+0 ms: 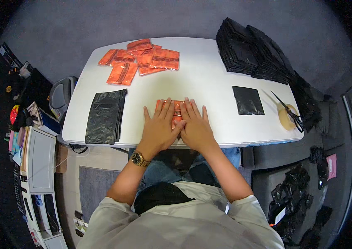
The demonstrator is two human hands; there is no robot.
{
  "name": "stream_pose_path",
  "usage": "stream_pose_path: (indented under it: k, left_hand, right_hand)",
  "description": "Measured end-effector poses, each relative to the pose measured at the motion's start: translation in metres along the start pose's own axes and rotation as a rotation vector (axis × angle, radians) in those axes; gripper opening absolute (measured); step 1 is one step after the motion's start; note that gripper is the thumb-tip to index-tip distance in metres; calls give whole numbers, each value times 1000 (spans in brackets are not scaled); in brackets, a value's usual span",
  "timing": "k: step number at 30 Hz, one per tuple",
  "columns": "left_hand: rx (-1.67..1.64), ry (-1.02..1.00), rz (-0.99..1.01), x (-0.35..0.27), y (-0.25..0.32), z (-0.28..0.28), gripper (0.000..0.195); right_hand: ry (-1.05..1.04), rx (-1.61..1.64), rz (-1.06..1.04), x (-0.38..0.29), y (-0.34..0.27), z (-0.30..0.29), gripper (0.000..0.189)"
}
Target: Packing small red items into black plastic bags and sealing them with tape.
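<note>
An orange plastic packet (pixel 177 112) with dark printing lies flat on the white table near its front edge. My left hand (pixel 160 127) rests palm down over the packet's left part, fingers spread. Over its right part lies my right hand (pixel 195 127), also flat, and the two thumbs meet at the packet's lower end. Much of the packet is hidden under both hands. To the left is a stack of folded black plastic bags (pixel 105 118). A small folded black plastic piece (pixel 247 100) lies to the right.
Several similar orange packets (pixel 144 59) are heaped at the table's back left. Stacked black plastic bags (pixel 244 51) fill the back right corner and hang over the edge. Black-handled scissors (pixel 291 113) lie across a roll of clear tape (pixel 285 121). A grey sofa (pixel 269 158) stands at right.
</note>
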State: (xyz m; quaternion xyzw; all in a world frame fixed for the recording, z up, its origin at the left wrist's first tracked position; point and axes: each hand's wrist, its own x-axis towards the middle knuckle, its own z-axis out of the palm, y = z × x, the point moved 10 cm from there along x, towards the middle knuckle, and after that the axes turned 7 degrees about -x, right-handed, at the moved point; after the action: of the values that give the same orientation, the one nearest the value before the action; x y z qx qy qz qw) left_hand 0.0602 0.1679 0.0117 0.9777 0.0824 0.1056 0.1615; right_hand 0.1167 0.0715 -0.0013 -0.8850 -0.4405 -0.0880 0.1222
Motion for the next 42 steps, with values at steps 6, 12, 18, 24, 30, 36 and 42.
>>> stream_pose_path:
  k: [6,12,18,24,30,36,42]
  left_hand:
    - [-46,35,-32,-13,-21,-12,82]
    - [-503,312,114,-73,-37,-96,31]
    - [-263,557,-56,-142,-86,-148,26]
    - [-189,453,-125,-156,-111,-139,40]
    - [-241,448,-98,-167,-128,-131,31]
    - [-233,464,-68,-163,-131,-134,17]
    - [-299,571,-107,-166,-143,-138,12]
  right_hand:
    - [-1,9,-56,-7,-3,-5,76]
    - [12,-8,-92,-28,-24,-31,66]
    - [20,13,-174,1,-71,-5,59]
    - [186,41,-123,53,-118,1,56]
    - [150,445,-523,39,-186,-6,45]
    - [56,422,-622,34,-196,6,37]
    - [61,395,-604,34,-197,2,37]
